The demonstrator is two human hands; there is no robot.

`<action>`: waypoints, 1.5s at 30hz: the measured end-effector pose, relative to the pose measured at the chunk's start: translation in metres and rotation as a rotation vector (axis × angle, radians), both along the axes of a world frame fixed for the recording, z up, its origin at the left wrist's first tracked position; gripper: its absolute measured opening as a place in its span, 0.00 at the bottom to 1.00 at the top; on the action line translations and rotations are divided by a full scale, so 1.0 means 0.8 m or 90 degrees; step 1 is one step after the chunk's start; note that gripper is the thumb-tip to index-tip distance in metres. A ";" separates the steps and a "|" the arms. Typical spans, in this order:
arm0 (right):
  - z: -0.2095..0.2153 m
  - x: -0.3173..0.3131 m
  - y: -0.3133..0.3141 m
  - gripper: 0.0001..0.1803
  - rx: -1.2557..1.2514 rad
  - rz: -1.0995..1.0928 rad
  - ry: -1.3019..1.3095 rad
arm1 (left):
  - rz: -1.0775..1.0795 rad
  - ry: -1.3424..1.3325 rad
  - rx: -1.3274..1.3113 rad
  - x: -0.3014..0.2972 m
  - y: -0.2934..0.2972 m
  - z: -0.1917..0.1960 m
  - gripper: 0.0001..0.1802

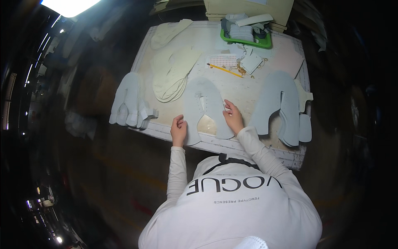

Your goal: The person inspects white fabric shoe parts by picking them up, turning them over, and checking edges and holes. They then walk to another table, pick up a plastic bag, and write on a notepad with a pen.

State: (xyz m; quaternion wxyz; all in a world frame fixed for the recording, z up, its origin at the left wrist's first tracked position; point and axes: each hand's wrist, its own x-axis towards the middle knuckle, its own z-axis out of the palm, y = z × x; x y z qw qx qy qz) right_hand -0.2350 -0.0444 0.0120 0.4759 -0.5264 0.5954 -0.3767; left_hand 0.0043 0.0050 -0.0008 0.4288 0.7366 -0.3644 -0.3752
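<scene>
A pale blue-grey, U-shaped flat piece (215,99), shaped like a shoe upper, lies in front of me on the table. A row of small marks runs beside its middle slit, which widens into an opening. At its left edge is my left hand (178,130), its fingers loosely bent and slightly apart, with nothing visible in them. By the right edge rests my right hand (233,118), fingers spread a little and fingertips close to the piece. Whether they touch it I cannot tell. To the right lies a stack of similar blue-grey pieces (267,101).
Another layered blue-grey stack (126,89) sits at the table's left edge. Cream pattern pieces (174,68) lie behind it. Farther back are a yellow pencil (226,70), a printed card (222,60), paper scraps and a green tray (265,42) full of pieces. The table (240,89) has worn edges.
</scene>
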 end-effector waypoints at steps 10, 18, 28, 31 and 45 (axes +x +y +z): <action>0.086 -0.021 -0.023 0.24 -0.207 0.158 0.379 | -0.257 -0.108 -0.006 -0.063 -0.018 0.042 0.18; 0.217 -0.147 -0.008 0.19 -0.422 0.034 0.392 | -0.529 0.079 -0.177 -0.187 -0.062 0.181 0.25; 0.069 -0.310 0.057 0.24 -0.171 -0.264 0.029 | -0.616 0.168 -0.127 -0.274 -0.079 0.107 0.21; 0.027 -0.326 0.063 0.25 -0.134 -0.270 0.045 | -0.600 0.157 -0.065 -0.269 -0.070 0.079 0.19; 0.081 -0.237 0.082 0.14 -0.195 -0.183 0.519 | -0.691 -0.502 -0.203 -0.261 -0.018 0.087 0.08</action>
